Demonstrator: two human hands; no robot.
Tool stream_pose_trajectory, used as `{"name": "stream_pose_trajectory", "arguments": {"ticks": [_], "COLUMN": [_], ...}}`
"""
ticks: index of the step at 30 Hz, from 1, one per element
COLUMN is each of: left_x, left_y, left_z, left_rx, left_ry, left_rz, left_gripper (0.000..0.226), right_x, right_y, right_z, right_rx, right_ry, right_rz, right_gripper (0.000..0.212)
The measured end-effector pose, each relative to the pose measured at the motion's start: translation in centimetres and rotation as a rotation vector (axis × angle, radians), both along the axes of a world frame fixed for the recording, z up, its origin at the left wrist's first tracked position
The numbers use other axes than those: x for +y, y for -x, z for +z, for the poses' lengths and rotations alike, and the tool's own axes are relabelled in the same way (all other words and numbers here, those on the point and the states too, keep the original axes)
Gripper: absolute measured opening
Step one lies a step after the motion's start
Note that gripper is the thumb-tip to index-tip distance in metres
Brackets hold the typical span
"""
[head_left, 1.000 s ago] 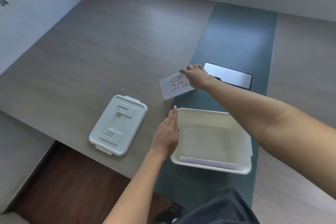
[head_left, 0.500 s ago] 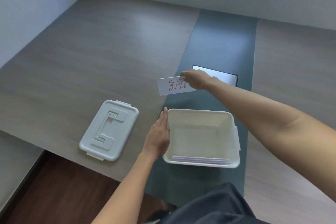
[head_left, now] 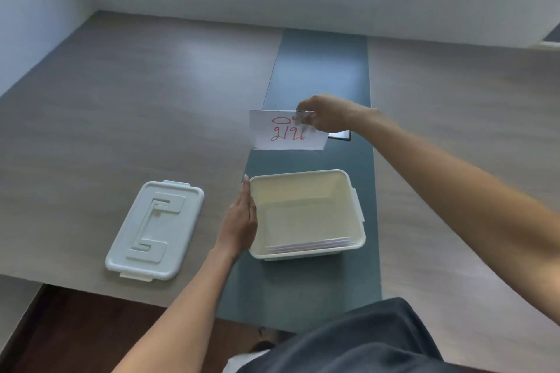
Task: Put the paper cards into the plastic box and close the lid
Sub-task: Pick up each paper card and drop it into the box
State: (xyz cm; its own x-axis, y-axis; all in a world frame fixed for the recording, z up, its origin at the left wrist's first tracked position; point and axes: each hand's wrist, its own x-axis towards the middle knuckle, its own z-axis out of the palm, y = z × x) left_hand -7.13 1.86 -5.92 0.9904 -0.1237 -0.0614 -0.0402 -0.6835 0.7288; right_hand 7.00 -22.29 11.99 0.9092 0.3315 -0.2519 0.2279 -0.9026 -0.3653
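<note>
A white paper card [head_left: 285,133] with red writing hangs in the air beyond the box, pinched at its top right corner by my right hand [head_left: 325,113]. The open white plastic box [head_left: 356,215] stands on the dark green strip near the table's front edge. Several white cards [head_left: 309,245] lean against its near wall inside. My left hand [head_left: 241,221] lies flat against the box's left wall, fingers straight. The box's lid [head_left: 156,230] lies flat on the table, to the left of the box.
The grey wood table [head_left: 136,100] reaches back to a wall with a window. A dark green strip [head_left: 318,70] runs down its middle. A dark panel [head_left: 344,135] in the strip is mostly hidden behind my right hand. The table's front edge drops off at lower left.
My right hand has lifted the card off the table and brought it nearer to the box, turning it upright. My left hand stayed on the box's left wall.
</note>
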Motion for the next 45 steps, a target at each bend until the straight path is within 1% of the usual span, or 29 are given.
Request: {"name": "stream_pose_trajectory", "arguments": {"ticks": [6,9,12,14,18,26,33,45], "left_x": [0.0,0.1,0.1,0.1,0.0,-0.3,-0.8,-1.8], "left_y": [-0.2,-0.3,-0.2,-0.2,-0.6,-1.5,-2.0,-3.7], "left_z": [-0.4,-0.4,-0.2,-0.1,0.0,0.3,0.5,-0.2], "left_rx": [0.033,0.051,0.061,0.064,0.074,0.104,0.115,0.088], "left_ry": [0.011,0.026,0.030,0.036,0.032,0.055,0.075,0.001], "left_rz": [-0.036,-0.032,-0.035,-0.046,-0.063,-0.091,-0.102,-0.145], "left_gripper": [0.055,0.055,0.055,0.056,0.056,0.056,0.056,0.057], "right_x": [-1.7,-2.4,-2.9,-3.0,-2.7,-1.7,-0.7,-1.5], "right_y": [4.7,6.5,8.3,9.3,10.9,13.5,15.4,17.3], "right_z": [2.6,2.8,2.7,2.4,0.9,-3.8,-7.4,-9.6], "right_rx": [0.093,0.135,0.205,0.225,0.249,0.398,0.480,0.575], "right_ry": [-0.016,0.007,-0.044,-0.024,0.031,0.098,0.089,0.055], "right_rz": [0.021,0.030,0.029,0.046,0.073,0.080,0.046,0.019], "right_gripper": [0.025,0.025,0.021,0.020,0.021,0.028,0.037,0.044]}}
